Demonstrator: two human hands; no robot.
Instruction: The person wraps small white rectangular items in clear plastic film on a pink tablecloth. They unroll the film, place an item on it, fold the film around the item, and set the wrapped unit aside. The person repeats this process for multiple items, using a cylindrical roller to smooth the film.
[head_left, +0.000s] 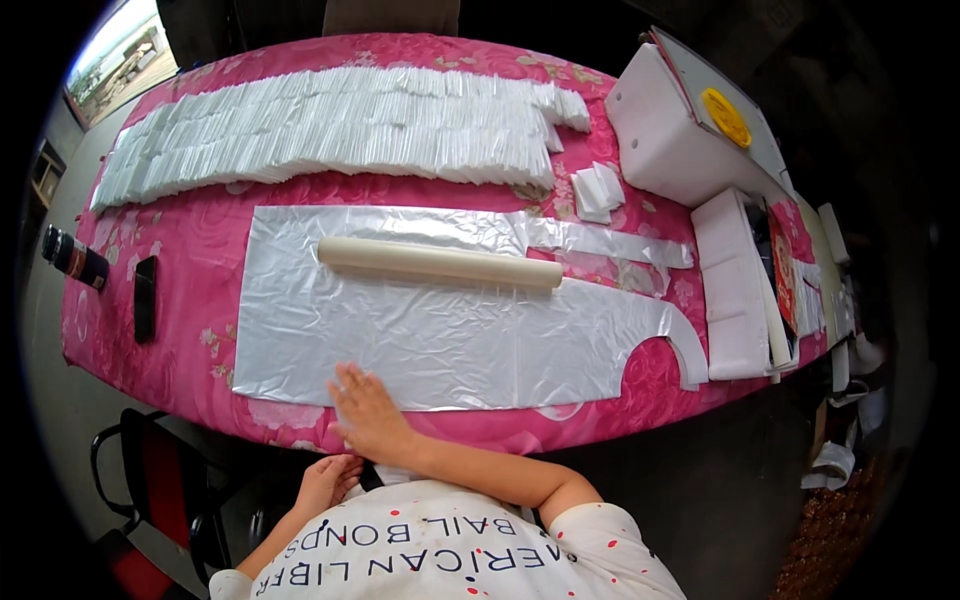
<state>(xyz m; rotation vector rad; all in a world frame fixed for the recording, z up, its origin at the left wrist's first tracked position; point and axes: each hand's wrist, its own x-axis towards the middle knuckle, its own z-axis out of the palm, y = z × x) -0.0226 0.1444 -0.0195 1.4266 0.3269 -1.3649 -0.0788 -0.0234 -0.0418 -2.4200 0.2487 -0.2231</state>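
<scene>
A clear plastic sheet [440, 330], cut with a curved notch at its right end, lies flat on the pink flowered tablecloth [190, 250]. A cream cardboard roll [440, 264] rests across its far half. My right hand [366, 412] reaches across from the right and lies palm down on the sheet's near edge, fingers slightly apart, gripping nothing. My left hand [326, 483] is below the table's front edge, close to my body, with its fingers curled. Whether it holds anything is hidden.
A long row of folded white plastic pieces [330, 125] runs along the back, with a small pile [597, 190] at its right end. White foam blocks [670, 130] and boards fill the right side. A dark phone [145, 297] and a bottle [73, 256] lie at the left. A black chair [150, 470] stands below.
</scene>
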